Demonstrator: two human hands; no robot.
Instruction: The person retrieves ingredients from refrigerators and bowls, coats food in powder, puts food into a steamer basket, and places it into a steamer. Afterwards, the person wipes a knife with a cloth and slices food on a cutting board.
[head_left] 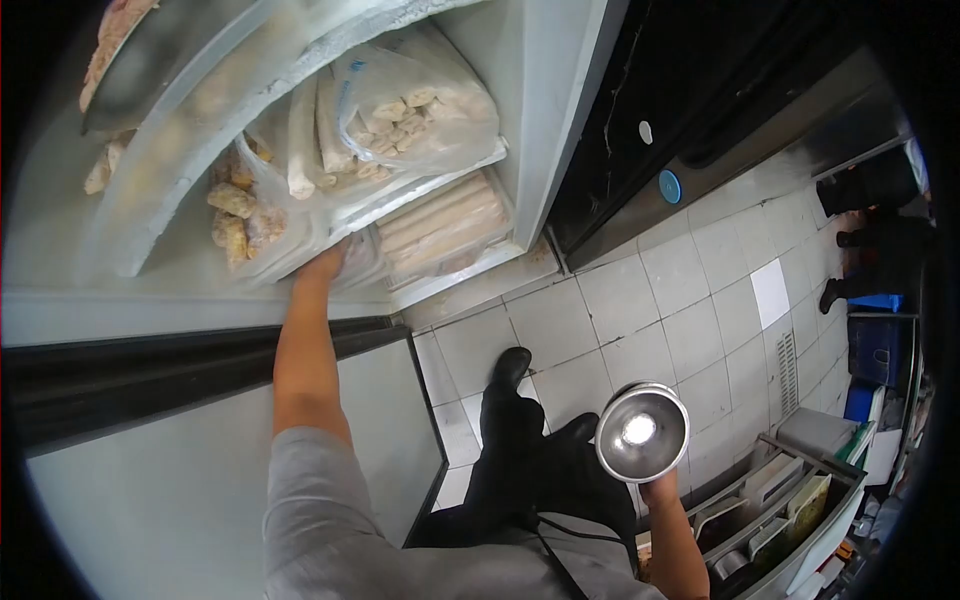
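Observation:
My left hand (324, 262) reaches into an upright freezer (60, 270), among plastic bags on a lower level. Its fingers are hidden beneath the shelf edge and the bags, so any hold on something does not show. Right beside it is a clear bag (360, 258), and above it a bag of yellowish frozen pieces (238, 215). My right hand (660, 487) grips a round metal bowl (650, 455) by its lower side, out over the floor. A second rim shows behind the bowl, perhaps another bowl stacked with it.
Long pale rolls (445, 228) lie on the bottom level, below a bag of white pieces (405, 120). The freezer door (200, 450) stands open at left. At lower right is a metal rack (840, 490) of containers. Another person's dark-clothed legs (880, 250) stand at far right.

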